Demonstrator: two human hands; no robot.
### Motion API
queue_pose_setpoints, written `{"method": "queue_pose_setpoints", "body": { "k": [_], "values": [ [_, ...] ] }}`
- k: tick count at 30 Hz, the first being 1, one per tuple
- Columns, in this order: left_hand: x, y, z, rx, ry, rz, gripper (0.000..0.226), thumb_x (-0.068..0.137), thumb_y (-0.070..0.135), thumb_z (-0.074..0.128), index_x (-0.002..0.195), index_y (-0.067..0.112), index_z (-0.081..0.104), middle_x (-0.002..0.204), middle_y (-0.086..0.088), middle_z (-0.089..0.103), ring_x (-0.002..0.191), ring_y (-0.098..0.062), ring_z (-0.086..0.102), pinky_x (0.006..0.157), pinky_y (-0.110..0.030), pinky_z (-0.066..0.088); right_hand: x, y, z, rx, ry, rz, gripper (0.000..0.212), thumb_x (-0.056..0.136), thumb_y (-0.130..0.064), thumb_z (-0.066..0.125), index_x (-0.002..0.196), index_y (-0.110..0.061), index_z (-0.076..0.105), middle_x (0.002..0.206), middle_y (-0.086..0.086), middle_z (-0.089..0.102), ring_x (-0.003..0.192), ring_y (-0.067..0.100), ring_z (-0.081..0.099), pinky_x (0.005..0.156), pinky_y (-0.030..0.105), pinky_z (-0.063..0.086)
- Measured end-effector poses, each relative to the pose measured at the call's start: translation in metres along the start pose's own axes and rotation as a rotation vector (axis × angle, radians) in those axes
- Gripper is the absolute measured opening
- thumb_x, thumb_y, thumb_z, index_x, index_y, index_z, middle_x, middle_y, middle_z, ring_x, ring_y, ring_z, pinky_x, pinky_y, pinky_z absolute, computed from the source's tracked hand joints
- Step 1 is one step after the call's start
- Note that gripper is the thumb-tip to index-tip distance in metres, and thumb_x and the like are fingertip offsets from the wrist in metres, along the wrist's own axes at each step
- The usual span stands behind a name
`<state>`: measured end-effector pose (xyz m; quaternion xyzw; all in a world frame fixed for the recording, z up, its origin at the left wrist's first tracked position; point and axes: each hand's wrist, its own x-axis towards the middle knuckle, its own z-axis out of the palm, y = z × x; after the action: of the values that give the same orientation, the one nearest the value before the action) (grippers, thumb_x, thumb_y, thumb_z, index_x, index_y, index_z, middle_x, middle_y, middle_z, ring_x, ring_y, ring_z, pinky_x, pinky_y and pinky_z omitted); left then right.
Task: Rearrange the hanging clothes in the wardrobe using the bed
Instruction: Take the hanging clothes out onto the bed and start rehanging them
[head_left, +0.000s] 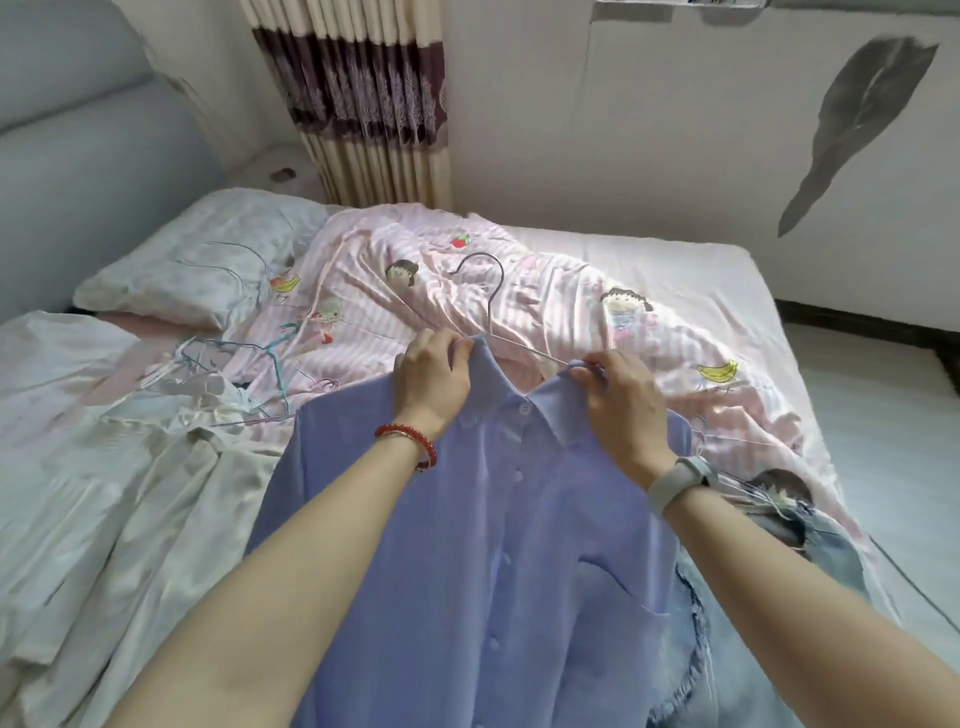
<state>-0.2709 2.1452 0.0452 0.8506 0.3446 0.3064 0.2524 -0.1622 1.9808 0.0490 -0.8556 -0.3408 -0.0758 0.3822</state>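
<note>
Left hand (431, 382): gripping the blue shirt (498, 561) at its collar's left side.
Right hand (626, 402): pinching the collar's right side.
Wire hanger (491, 306): poking out far of the collar.

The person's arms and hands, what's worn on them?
Both forearms are bare, with no sleeves in view. The left hand has a red beaded bracelet at its wrist. The right hand has a pale grey band with a rounded oval face at its wrist. No gloves or rings are visible.
</note>
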Motion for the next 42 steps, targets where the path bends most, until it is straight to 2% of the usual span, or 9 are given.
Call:
{"method": "queue_pose_setpoints", "body": {
  "k": [4, 8, 12, 16, 22, 28, 34, 38, 42],
  "values": [
    [0.046, -0.056, 0.073, 0.265, -0.072, -0.043, 0.026, 0.093, 0.027, 0.046, 0.112, 0.013, 0.058, 0.114, -0.013, 0.055, 0.110, -0.030, 0.044, 0.092, -0.038, 0.025, 0.037, 0.062, 0.088, 0.062, -0.112, -0.012, 0.015, 0.090, -0.007, 0.052, 0.097, 0.002, 0.061, 0.097, 0.020, 0.059, 0.097, 0.036, 0.050, 0.085, 0.037, 0.037],
    [0.015, -0.133, 0.160, 0.523, -0.296, -0.142, 0.054, 0.093, 0.035, 0.040, 0.144, 0.029, 0.022, 0.150, -0.004, 0.025, 0.138, -0.023, 0.017, 0.110, -0.048, 0.002, 0.045, 0.148, 0.187, -0.104, -0.353, 0.034, 0.034, 0.093, -0.012, 0.043, 0.126, -0.002, 0.047, 0.124, 0.021, 0.049, 0.117, 0.037, 0.043, 0.097, 0.045, 0.033],
    [-0.043, -0.200, 0.227, 0.700, -0.541, -0.134, 0.055, 0.095, 0.044, 0.026, 0.145, 0.039, 0.004, 0.156, 0.001, -0.006, 0.143, -0.023, -0.008, 0.109, -0.055, -0.009, 0.009, 0.211, 0.269, -0.351, -0.625, -0.047, 0.056, 0.095, -0.036, 0.032, 0.146, -0.019, 0.014, 0.154, 0.003, 0.015, 0.142, 0.020, 0.012, 0.109, 0.056, 0.008],
    [-0.058, -0.243, 0.263, 0.733, -0.505, -0.111, 0.055, 0.095, 0.045, 0.026, 0.145, 0.039, 0.004, 0.156, -0.003, -0.003, 0.143, -0.025, -0.009, 0.107, -0.052, -0.009, -0.017, 0.241, 0.315, -0.382, -0.604, -0.091, 0.056, 0.094, -0.038, 0.031, 0.145, -0.022, 0.016, 0.154, 0.002, 0.016, 0.140, 0.023, 0.018, 0.110, 0.057, 0.006],
    [-0.054, -0.250, 0.272, 0.670, -0.719, -0.210, 0.053, 0.096, 0.047, 0.021, 0.145, 0.041, 0.002, 0.156, 0.001, -0.009, 0.142, -0.023, -0.013, 0.109, -0.054, -0.003, -0.019, 0.250, 0.324, -0.444, -0.750, -0.034, 0.055, 0.095, -0.040, 0.023, 0.146, -0.024, 0.008, 0.156, 0.000, 0.006, 0.141, 0.022, 0.009, 0.110, 0.058, 0.002],
    [-0.052, -0.212, 0.222, 0.663, -0.607, -0.184, 0.051, 0.097, 0.037, 0.028, 0.146, 0.027, 0.017, 0.156, -0.002, 0.005, 0.143, -0.020, -0.001, 0.111, -0.051, -0.006, -0.028, 0.198, 0.282, -0.357, -0.634, -0.085, 0.047, 0.096, -0.030, 0.033, 0.141, -0.016, 0.029, 0.151, 0.008, 0.023, 0.141, 0.022, 0.015, 0.110, 0.052, 0.007],
    [-0.096, -0.195, 0.102, 0.764, -0.476, -0.168, 0.052, 0.097, 0.034, 0.028, 0.146, 0.023, 0.017, 0.155, -0.002, 0.012, 0.142, -0.016, 0.006, 0.112, -0.047, -0.003, -0.071, 0.091, 0.234, -0.179, -0.615, -0.240, 0.042, 0.094, -0.024, 0.043, 0.133, -0.010, 0.043, 0.145, 0.012, 0.037, 0.137, 0.028, 0.028, 0.110, 0.052, 0.016],
    [-0.165, -0.171, -0.013, 0.683, -0.239, -0.300, 0.049, 0.091, 0.025, 0.039, 0.140, 0.022, 0.033, 0.148, 0.001, 0.030, 0.136, -0.015, 0.026, 0.110, -0.039, 0.014, -0.118, -0.002, 0.195, 0.056, -0.640, -0.253, 0.037, 0.095, -0.016, 0.041, 0.129, -0.004, 0.047, 0.134, 0.015, 0.049, 0.128, 0.028, 0.040, 0.107, 0.040, 0.027],
    [-0.287, -0.136, -0.131, 0.543, 0.045, -0.403, 0.042, 0.085, 0.008, 0.055, 0.127, 0.009, 0.054, 0.131, -0.011, 0.053, 0.122, -0.027, 0.049, 0.100, -0.044, 0.035, -0.227, -0.097, 0.147, 0.222, -0.754, -0.334, 0.034, 0.094, -0.013, 0.044, 0.125, -0.002, 0.050, 0.126, 0.015, 0.054, 0.122, 0.030, 0.046, 0.105, 0.039, 0.031]
  ]
}}
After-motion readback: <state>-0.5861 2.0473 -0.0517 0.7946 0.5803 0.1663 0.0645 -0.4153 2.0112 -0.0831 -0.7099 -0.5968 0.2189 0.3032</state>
